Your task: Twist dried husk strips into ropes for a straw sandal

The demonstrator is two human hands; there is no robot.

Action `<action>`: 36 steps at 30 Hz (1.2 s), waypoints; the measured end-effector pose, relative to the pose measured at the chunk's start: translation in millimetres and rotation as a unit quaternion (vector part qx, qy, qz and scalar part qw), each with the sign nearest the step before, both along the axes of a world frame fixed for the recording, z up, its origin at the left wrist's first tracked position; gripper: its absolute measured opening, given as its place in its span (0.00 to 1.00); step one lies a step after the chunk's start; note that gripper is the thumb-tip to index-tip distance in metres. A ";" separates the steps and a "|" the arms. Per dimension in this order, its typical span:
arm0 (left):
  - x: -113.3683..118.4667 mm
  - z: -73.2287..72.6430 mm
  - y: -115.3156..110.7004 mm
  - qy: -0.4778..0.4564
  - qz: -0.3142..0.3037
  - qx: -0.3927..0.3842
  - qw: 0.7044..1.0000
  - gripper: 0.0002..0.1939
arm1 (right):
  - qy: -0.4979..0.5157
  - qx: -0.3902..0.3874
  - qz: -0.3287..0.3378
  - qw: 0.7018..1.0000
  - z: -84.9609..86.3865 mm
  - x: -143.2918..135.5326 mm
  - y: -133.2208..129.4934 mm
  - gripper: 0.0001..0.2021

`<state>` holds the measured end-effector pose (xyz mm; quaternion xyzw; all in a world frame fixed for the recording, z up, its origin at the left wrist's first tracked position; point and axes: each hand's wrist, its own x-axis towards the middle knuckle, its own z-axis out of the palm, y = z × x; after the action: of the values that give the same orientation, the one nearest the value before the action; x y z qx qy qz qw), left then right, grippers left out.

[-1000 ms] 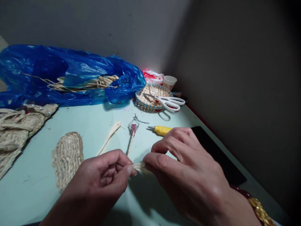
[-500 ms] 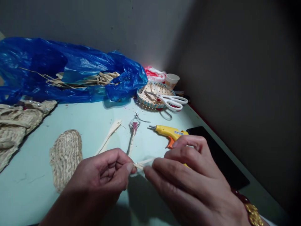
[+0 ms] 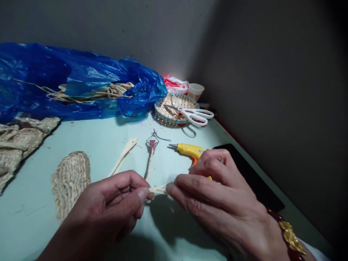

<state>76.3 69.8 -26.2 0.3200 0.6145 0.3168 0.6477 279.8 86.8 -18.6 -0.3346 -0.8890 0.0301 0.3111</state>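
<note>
Pale fibre strip point(image 3: 158, 190) pinched by two hands, left hand point(image 3: 119, 203) and right hand point(image 3: 217, 206)

At the back left of the surface point(image 3: 106, 134) lies a plastic bag point(image 3: 92, 67), with fibre strips point(image 3: 119, 90) in its opening; before it, at the left edge, is a woven piece point(image 3: 16, 143); right of that and nearer lies a woven sole point(image 3: 72, 181). Rightward follow a loose strip point(image 3: 123, 154), a wire frame point(image 3: 152, 144) and a glue gun point(image 3: 187, 149), its nozzle towards the frame; a flat slab point(image 3: 258, 177) lies right of the gun. Behind the gun stands a basket point(image 3: 165, 116), just beside the bag's right end; scissors point(image 3: 197, 115) lie across it, handles past its right rim; behind are a packet point(image 3: 175, 85) and, to its right, a cup point(image 3: 195, 91).
</note>
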 end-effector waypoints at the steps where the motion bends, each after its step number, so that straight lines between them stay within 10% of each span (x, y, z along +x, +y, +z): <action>1: -1.4 -1.5 0.3 -0.007 -0.002 0.006 1.000 0.16 | -0.008 -0.004 0.002 1.000 0.4 0.8 0.0 0.13; 36: -2.9 -10.1 -2.2 -0.118 -0.014 0.006 0.993 0.17 | -0.051 0.218 0.105 0.969 -11.2 -2.6 2.4 0.12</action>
<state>73.5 67.6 -36.3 0.2931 0.5269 0.3473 0.7183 277.1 89.3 -29.7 -0.1645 -0.9190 -0.1486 0.3261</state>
